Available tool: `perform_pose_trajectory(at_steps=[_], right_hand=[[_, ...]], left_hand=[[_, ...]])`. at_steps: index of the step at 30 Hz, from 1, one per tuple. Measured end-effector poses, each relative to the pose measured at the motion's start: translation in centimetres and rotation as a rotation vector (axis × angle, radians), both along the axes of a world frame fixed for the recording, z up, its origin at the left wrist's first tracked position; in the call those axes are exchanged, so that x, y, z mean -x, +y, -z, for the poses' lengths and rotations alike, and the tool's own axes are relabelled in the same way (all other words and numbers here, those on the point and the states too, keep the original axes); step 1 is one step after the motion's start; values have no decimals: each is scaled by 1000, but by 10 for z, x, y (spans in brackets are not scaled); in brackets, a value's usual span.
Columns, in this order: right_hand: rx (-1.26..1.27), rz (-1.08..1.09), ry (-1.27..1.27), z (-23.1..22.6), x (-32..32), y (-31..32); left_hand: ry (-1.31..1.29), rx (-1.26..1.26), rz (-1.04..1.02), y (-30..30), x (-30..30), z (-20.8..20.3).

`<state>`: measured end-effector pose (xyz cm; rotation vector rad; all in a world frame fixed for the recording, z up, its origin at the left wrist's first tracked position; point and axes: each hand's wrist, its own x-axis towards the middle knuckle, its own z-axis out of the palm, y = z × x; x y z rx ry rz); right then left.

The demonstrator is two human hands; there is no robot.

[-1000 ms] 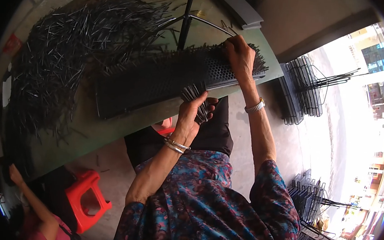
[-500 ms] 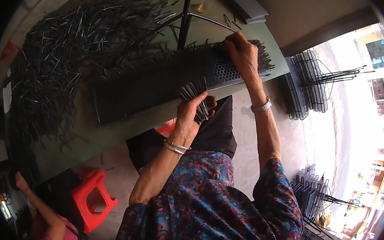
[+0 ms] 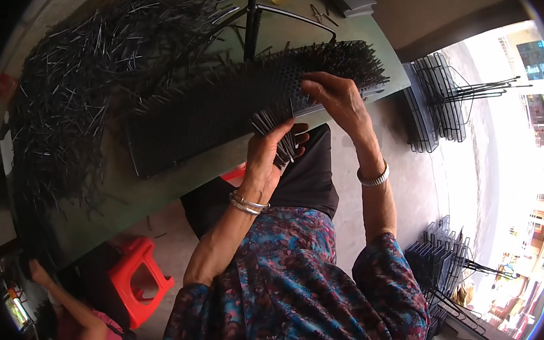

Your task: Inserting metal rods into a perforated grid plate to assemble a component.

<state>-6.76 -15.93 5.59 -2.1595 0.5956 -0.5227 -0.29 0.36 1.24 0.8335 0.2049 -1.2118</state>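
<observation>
My left hand (image 3: pixel 272 148) is closed around a bundle of thin black strips (image 3: pixel 268 122), whose ends fan out above the thumb. One strip stands up higher than the others. Close to it, above the near edge of a long black perforated panel (image 3: pixel 193 116), is my right hand (image 3: pixel 341 105), fingers stretched toward the left and slightly parted, with nothing visible in them. Black strips stand upright in dense rows (image 3: pixel 351 58) along the panel's far side and right end. Bare round holes show near the right fingertips; the panel's left part is too dark to read.
A large heap of loose black strips (image 3: pixel 80 91) covers the green table (image 3: pixel 121 212) at left. A black metal post (image 3: pixel 252 21) rises behind the panel. A red stool (image 3: pixel 138 281) and another person's arm (image 3: pixel 70 301) are lower left. Black wire racks (image 3: pixel 440 103) stand at right.
My right hand has moved left and toward me, from the upright strips to nearer the bundle, and its fingers have loosened. My left hand still grips the strips, almost in place.
</observation>
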Motion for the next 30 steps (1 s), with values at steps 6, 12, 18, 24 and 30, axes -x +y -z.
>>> perform_pose_trajectory(at_steps=[6, 12, 18, 24, 30], right_hand=[[-358, -256, 115, -3, 8, 5], [-432, -248, 94, 0, 8, 4], [-545, -218, 110, -1, 12, 5], [-514, -138, 48, -12, 17, 1], [-38, 251, -241, -19, 6, -9]], left_hand=[[-45, 2, 43, -2, 3, -3], [-69, 5, 40, -1, 3, -1], [-147, -54, 56, 0, 5, -8], [-161, -37, -3, 0, 10, 2], [144, 32, -25, 0, 8, 6]])
